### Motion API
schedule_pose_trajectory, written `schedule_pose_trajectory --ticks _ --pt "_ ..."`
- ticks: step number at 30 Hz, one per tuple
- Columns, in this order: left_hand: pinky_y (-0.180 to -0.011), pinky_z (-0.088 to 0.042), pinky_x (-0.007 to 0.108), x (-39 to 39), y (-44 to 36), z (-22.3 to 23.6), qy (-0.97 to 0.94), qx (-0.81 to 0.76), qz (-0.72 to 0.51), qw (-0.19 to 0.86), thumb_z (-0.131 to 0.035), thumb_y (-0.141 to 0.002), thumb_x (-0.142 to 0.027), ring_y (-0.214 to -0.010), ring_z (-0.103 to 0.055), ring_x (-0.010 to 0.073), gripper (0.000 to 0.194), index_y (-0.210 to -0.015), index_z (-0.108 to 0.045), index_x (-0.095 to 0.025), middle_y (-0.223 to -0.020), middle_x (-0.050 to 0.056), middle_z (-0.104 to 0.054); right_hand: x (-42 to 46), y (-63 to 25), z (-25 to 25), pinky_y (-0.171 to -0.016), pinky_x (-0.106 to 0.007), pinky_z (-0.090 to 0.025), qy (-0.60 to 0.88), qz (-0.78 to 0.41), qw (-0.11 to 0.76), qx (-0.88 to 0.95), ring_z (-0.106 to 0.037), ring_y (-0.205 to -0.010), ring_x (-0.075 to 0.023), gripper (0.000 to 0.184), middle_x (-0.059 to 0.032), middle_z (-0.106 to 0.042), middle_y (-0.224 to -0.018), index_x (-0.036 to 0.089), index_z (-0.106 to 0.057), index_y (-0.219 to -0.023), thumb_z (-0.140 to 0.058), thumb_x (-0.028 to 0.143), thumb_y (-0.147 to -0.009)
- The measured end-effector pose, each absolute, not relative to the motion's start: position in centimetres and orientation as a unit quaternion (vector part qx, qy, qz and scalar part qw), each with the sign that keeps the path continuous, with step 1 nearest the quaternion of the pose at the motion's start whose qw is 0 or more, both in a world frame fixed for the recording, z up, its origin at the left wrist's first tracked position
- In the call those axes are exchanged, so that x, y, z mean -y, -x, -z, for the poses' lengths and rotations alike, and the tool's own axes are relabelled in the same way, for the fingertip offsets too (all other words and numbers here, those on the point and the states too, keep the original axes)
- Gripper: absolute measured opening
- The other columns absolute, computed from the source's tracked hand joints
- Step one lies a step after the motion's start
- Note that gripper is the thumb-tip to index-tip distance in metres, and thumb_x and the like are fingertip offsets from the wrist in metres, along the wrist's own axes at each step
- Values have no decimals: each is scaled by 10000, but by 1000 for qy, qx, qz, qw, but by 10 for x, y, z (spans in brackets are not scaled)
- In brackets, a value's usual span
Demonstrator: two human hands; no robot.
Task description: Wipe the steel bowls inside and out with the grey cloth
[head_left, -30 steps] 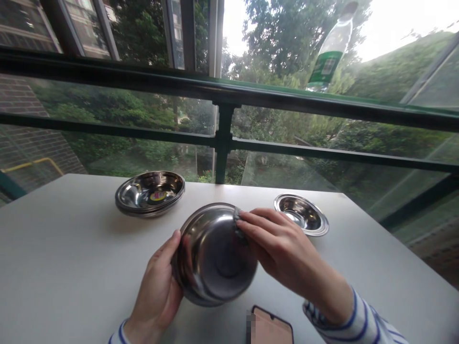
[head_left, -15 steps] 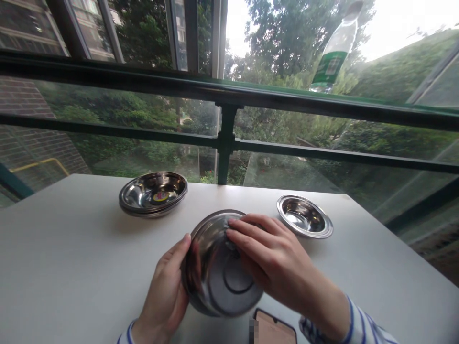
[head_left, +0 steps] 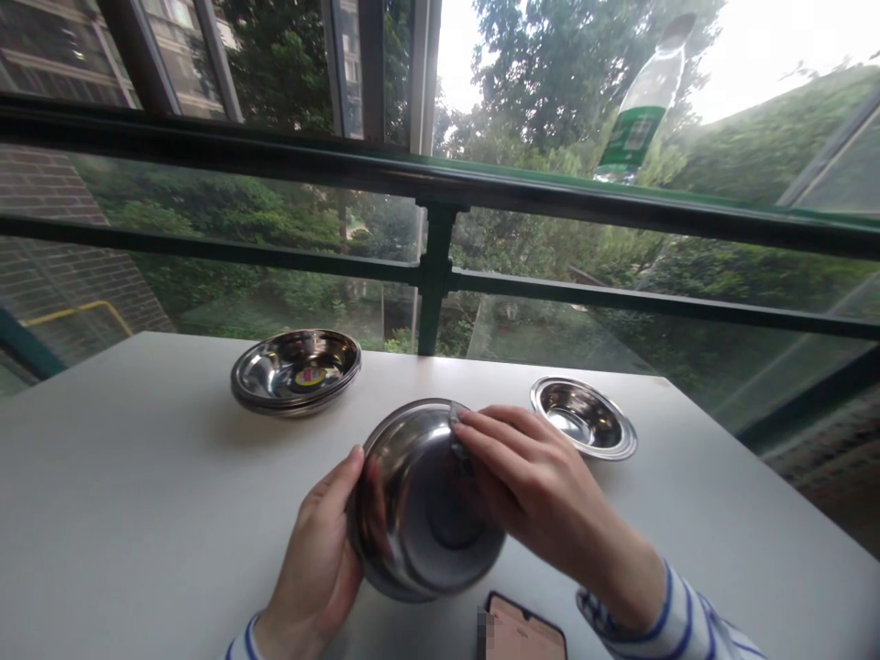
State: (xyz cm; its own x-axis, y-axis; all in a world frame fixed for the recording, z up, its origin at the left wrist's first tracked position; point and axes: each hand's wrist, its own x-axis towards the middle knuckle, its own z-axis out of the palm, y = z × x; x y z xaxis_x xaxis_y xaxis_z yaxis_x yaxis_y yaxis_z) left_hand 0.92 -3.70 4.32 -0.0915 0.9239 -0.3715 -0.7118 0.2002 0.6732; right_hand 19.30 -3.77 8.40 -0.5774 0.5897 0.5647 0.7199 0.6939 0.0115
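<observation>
Clamping the metal bowl (head_left: 419, 541) at its left edge between the left hand's (head_left: 320, 550) thumb and fingers, over the white table (head_left: 171, 532), near the phone (head_left: 526, 632). Pointing its flat base toward the camera and slightly to the lower right, aiming its opening away, slanting its central axis between the two. Pressing a grey pad (head_left: 457, 438) near its upper-right rim under the right hand's (head_left: 543, 477) closed-up fingers. Holding everything nearer than the stacked bowls (head_left: 295, 371) and the small bowl (head_left: 584, 417).
</observation>
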Motion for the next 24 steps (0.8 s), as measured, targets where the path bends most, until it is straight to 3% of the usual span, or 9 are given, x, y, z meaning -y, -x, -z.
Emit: schedule_pose_trajectory --ticks 5,11,17,24 --pt "-604 -559 273 39 -10 -41 -136 -373 -622 675 -685 -688 -152 -605 -663 178 76 -745 -679 -103 -689 61 -717 48 -179 -82 -890 -379 -443 295 129 253 913 -475 -1134 -233 274 -72 -578 -1246 156 -577 -1134 -511 183 -869" --pt "-529 -535 227 39 -13 -42 -142 -403 -625 653 -686 -688 -147 -539 -628 138 58 -723 -672 -103 -659 47 -701 41 -185 -81 -851 -404 -452 380 132 254 880 -500 -1067 -254 322 -95 -574 -1248 135 -554 -1179 -488 155 -864" --pt "-488 -504 175 41 -16 -40 -156 -388 -623 661 -738 -645 -210 -530 -614 120 140 -683 -667 -96 -602 27 -669 57 -164 -78 -856 -360 -439 266 126 244 924 -473 -1113 -229 258 -28 -568 -1265 150 -594 -1102 -425 187 -912" --pt "-509 -518 206 41 -17 -42 -155 -381 -633 656 -708 -673 -168 -554 -635 144 101 -745 -694 -97 -651 49 -699 51 -174 -84 -870 -387 -436 342 139 250 895 -472 -1119 -256 294 -76 -558 -1273 133 -567 -1165 -480 192 -890"
